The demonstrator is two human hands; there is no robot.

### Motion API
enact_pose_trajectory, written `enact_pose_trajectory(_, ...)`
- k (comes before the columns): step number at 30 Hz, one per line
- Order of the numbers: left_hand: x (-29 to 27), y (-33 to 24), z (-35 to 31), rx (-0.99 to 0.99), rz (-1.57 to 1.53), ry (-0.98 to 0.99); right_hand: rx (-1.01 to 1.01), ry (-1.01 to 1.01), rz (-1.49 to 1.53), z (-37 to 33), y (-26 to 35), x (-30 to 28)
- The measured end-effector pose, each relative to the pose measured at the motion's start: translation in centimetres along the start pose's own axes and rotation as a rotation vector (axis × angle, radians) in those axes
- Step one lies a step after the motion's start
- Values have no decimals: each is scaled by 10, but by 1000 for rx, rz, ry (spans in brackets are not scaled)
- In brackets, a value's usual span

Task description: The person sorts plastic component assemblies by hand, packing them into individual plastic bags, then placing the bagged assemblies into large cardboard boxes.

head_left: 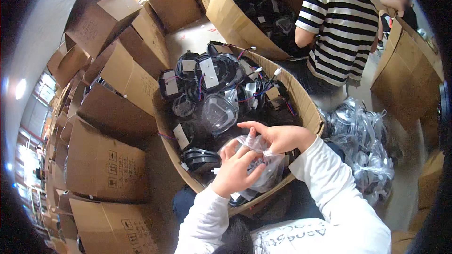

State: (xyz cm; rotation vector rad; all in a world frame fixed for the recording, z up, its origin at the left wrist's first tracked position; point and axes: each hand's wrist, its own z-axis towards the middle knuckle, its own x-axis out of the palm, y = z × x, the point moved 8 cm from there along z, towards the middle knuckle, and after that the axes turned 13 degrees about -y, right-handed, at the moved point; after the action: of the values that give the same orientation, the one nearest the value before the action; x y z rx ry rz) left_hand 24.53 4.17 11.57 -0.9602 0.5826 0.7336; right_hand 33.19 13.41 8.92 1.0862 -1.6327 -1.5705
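A clear plastic bag (269,175) hangs between my hands, over the near end of an open cardboard box (308,101). My left hand (237,168) has its fingers bent at the bag's upper edge. My right hand (288,137) pinches the gathered plastic from the other side, its index finger stretched out to the left. What lies inside the bag is hard to make out through the film. Under and beyond my hands the box holds several black round fan-like parts (217,71) with red and blue wires, white plugs and pale labels. A clear plastic cover (220,114) lies among them.
Filled clear plastic bags (360,146) are heaped on the floor to my right. A person in a striped shirt (339,33) works at another large box (245,19) ahead. Open cardboard boxes (103,164) line my left; another carton (407,70) stands far right.
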Motion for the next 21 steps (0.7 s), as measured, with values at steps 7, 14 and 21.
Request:
enact_pose_trajectory(7,18,10,13,41,-394,113,98,-723,-229,19,-64,-115)
enact_pose_trajectory(14,15,31,-1,-217,-1144,133,429,-758,-683,66,-75,-113)
enact_pose_trajectory(21,-21,48,2,149,8,-468,-114,-92,241,50,-35,-20)
